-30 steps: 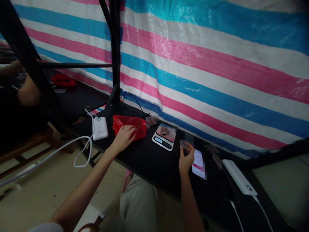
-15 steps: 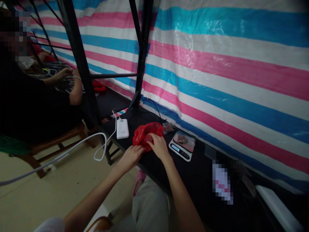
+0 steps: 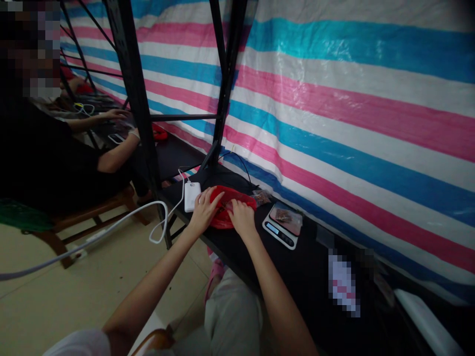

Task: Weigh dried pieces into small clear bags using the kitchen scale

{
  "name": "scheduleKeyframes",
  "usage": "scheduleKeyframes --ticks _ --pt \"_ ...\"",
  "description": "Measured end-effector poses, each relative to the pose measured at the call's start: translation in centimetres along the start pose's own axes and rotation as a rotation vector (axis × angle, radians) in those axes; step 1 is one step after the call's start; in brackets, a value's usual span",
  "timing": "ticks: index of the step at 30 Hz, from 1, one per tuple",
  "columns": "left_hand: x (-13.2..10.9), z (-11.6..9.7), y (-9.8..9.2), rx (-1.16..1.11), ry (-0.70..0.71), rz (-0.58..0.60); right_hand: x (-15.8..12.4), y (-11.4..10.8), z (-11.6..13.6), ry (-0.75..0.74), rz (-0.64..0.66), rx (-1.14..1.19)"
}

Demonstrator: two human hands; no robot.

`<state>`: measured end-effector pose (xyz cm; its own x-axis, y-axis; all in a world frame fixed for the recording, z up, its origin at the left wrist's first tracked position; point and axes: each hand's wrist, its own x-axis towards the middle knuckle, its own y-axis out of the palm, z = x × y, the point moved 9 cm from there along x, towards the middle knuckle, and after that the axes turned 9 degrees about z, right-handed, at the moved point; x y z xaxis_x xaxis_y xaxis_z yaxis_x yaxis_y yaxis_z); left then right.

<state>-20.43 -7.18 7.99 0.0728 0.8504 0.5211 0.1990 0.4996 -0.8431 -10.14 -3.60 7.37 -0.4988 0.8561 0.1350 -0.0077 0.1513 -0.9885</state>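
A red plastic bag (image 3: 222, 221) lies crumpled on the black tabletop, its mouth spread and facing up. My left hand (image 3: 202, 210) rests against the bag's left rim with fingers stretched and the thumb apart. Over the bag's right side, my right hand (image 3: 242, 217) has its fingers curled down into the mouth; whatever is between them is hidden. Something small shows dimly inside the bag. Just right of it stands a white digital scale (image 3: 281, 238) with a lit display, bearing a clear bag of brownish small pieces (image 3: 285, 216).
A white power bank (image 3: 192, 196) with a white cable (image 3: 158, 203) is left of the bag. Another small clear bag (image 3: 261, 197) lies behind. A black metal post (image 3: 133, 84) separates my place from a seated person (image 3: 55, 153). A white object (image 3: 426, 319) is far right.
My left hand has moved up along the bag's left rim and its fingers have spread. The bag's mouth is wider. The neighbouring person's hands have moved apart.
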Motion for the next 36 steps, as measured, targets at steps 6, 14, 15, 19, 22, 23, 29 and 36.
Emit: scheduleKeyframes --ticks 6,14,15,19,22,23,29,36 --pt "2.5 2.6 6.2 -0.148 0.007 0.369 0.6 0.8 0.5 0.027 0.112 -0.021" --pt "3.2 2.1 9.4 -0.188 0.047 0.596 0.3 0.4 -0.7 0.097 0.242 -0.088" --pt "3.2 1.9 9.3 -0.195 0.05 0.593 0.2 0.4 -0.9 0.103 0.259 -0.093" --pt "3.1 1.6 9.1 -0.277 0.029 0.541 -0.2 0.9 -1.6 0.145 0.295 -0.11" --pt "3.1 1.5 9.0 -0.394 -0.009 0.5 -0.3 1.3 -1.9 0.186 0.269 -0.09" --pt "3.0 1.5 9.0 -0.432 -0.026 0.49 -0.4 1.5 -1.9 0.196 0.257 -0.08" --pt "3.1 1.3 9.3 -0.656 -0.114 0.498 -0.4 2.1 -2.4 0.205 0.214 -0.032" --pt "3.4 2.5 10.0 -0.898 -0.288 0.393 -0.7 2.8 -3.4 0.204 0.19 0.097"
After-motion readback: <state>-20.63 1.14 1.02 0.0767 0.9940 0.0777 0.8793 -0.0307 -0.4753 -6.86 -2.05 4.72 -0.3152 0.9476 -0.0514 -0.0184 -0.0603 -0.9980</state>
